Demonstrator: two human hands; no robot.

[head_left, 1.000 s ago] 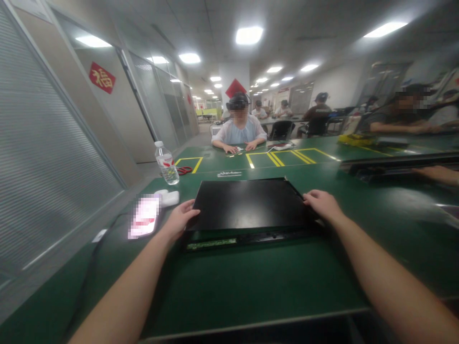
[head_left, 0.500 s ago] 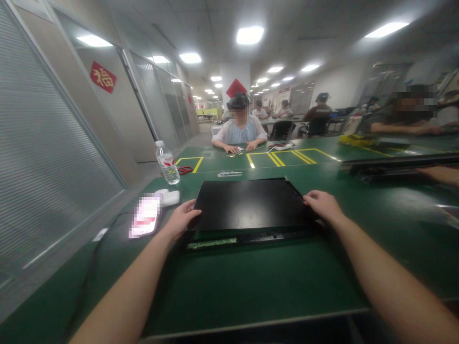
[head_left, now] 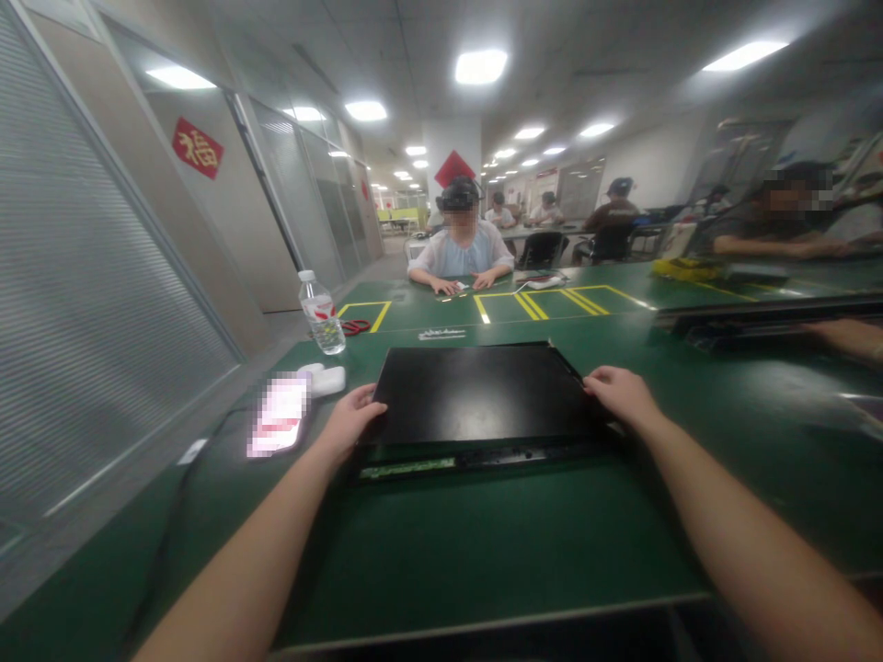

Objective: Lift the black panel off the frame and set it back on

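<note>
A flat black rectangular device lies on the green table in front of me, its near edge showing a strip of green circuit board. My left hand grips its left edge with the fingers curled over the lid. My right hand grips the right edge the same way, fingers wrapped round the side. Both forearms reach in from the bottom corners.
A lit phone and a small white case lie left of the device; a water bottle and red scissors stand behind. A person sits across the table. Another person's hand rests by a black panel at right.
</note>
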